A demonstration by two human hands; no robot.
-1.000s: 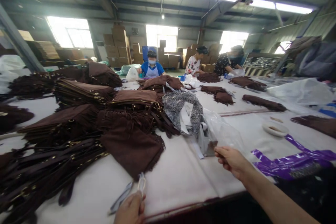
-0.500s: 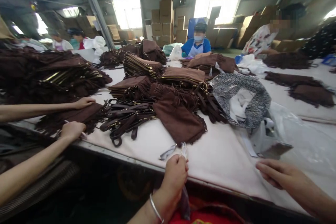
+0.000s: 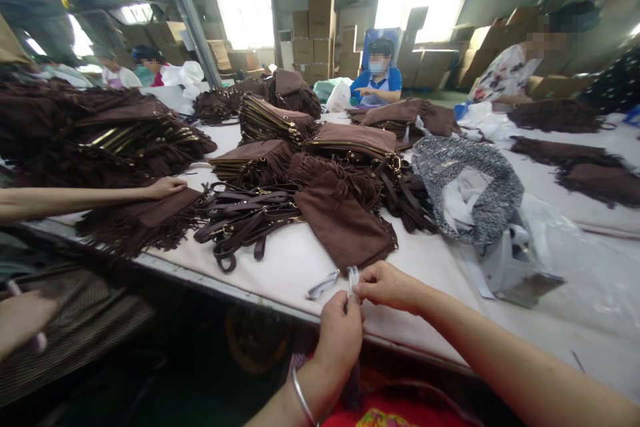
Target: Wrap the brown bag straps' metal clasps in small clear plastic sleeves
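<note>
My left hand [image 3: 341,330], with a silver bangle at the wrist, is closed around the lower part of a thin white strip [image 3: 353,276] at the table's front edge. My right hand [image 3: 386,285] pinches the same strip just above it, thumb and fingertips together. The strip's exact material is hard to make out. Right beyond the hands lies a brown fringed pouch [image 3: 347,223], its near corner close to the strip. A greyish strip [image 3: 323,285] rests on the cloth to the left of that corner.
Strap bundles [image 3: 250,213] and stacked zipped pouches [image 3: 350,139] lie further in. On the right sit a grey knitted ring-shaped item [image 3: 467,190] and a clear plastic bag [image 3: 575,273]. A co-worker's hand [image 3: 167,187] presses a fringed pouch at left; their other hand [image 3: 25,320] holds a pinkish stick.
My right hand has come left from over the table to the strip and now pinches it. My left hand stays put. The co-worker's stick-holding hand has drawn back off the pouch.
</note>
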